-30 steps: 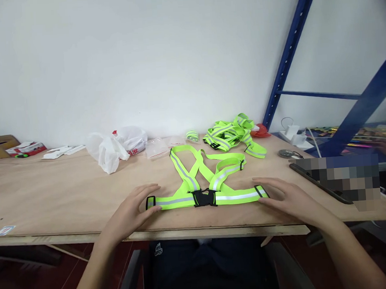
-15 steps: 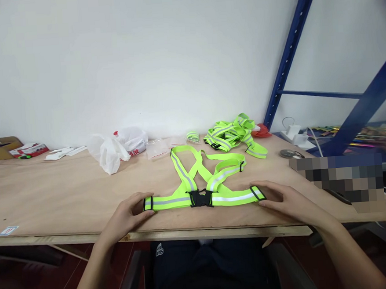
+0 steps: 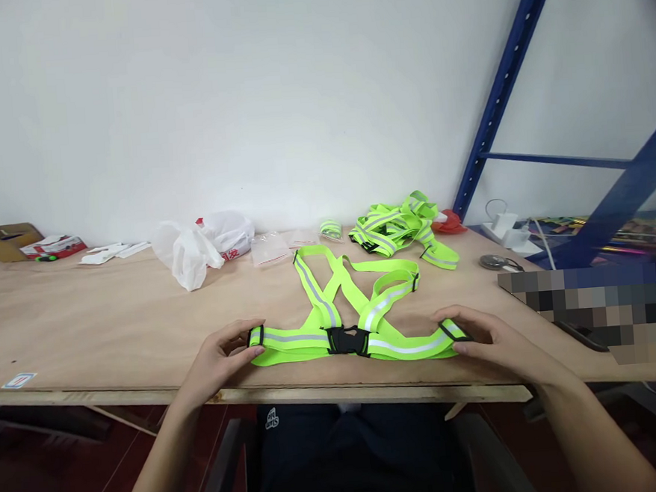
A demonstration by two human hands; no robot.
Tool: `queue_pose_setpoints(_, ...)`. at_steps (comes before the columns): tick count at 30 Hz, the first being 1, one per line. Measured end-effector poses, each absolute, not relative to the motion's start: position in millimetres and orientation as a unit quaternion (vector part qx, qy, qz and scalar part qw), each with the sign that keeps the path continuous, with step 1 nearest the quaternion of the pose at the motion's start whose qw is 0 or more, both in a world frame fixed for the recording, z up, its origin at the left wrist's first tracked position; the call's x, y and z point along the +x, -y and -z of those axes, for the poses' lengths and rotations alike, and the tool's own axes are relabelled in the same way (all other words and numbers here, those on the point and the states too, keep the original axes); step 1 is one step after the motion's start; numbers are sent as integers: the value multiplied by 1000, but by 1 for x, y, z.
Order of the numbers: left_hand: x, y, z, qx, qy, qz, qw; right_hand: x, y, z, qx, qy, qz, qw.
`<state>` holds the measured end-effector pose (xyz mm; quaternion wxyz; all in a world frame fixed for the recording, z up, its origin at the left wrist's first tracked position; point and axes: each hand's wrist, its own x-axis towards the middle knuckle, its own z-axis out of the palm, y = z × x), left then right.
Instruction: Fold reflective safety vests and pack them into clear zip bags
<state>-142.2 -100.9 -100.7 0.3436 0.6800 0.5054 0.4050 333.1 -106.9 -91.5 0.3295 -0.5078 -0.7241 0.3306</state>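
In the head view, the reflective harness lies on the tabletop, spread around its black buckle, with crossed straps beyond it. Left of the buckle, the left hand pinches one end of the waist band at its black slider between thumb and fingers; right of the buckle, the right hand pinches the opposite end likewise. The band's two layers look slightly apart, so an even, gentle pull with both hands should straighten it best; tugging harder on one side would probably drag the buckle off centre.

Behind the buckle, a clear packet holds folded green-and-silver strap. Farther left of it lie a flat clear bag, seemingly without contents, and a crumpled white plastic bag, its inside hidden. Far left of the buckle, a cardboard box gapes open; what it holds is unclear.
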Motion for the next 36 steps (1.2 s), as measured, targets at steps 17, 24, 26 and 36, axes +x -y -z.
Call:
queue_pose_setpoints(17,-142,101,103,695,-519,-363,340,347,117,85,-534,748,-339,202)
queue_pose_setpoints(24,-141,101,100,719,-515,-340,319,335,127,67,-503,766,-357,180)
queue_pose_setpoints(26,-140,101,99,725,-511,-336,316,333,127,66,-503,767,-354,183)
queue_pose_setpoints(36,-147,107,92,750,-498,-289,326,356,121,83,-547,756,-264,243)
